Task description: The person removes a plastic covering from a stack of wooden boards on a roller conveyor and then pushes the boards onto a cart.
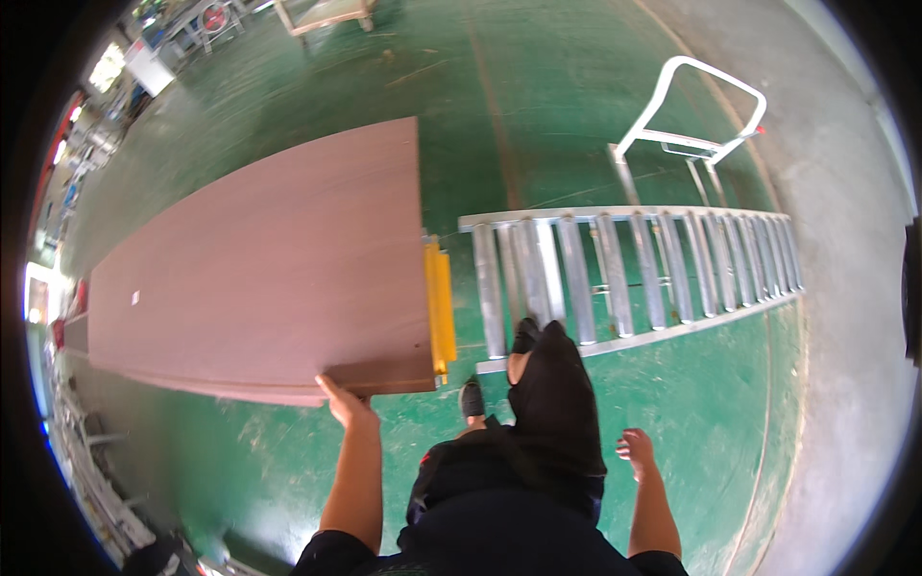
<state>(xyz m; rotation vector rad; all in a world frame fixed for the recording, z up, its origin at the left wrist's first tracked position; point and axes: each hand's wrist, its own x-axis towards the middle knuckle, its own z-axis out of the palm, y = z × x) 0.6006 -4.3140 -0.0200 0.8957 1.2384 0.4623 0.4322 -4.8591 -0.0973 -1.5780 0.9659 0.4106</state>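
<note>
A large flat brown panel [269, 259] takes up the left side, lying level above the floor, and other sheets seem to lie beneath it along the near edge. My left hand [353, 409] grips that near edge close to the right corner, with the thumb on top and the other fingers hidden below. My right hand [636, 451] hangs free over the floor to the right of my legs, its fingers loosely curled and a little apart, with nothing in it.
Yellow bars [440, 307] show under the panel's right end. A metal roller conveyor [629, 274] runs rightward beside my feet. Behind it stands a white tubular handle [696, 72]. A light-coloured table or cart [327, 13] is at the far side; equipment lines the left.
</note>
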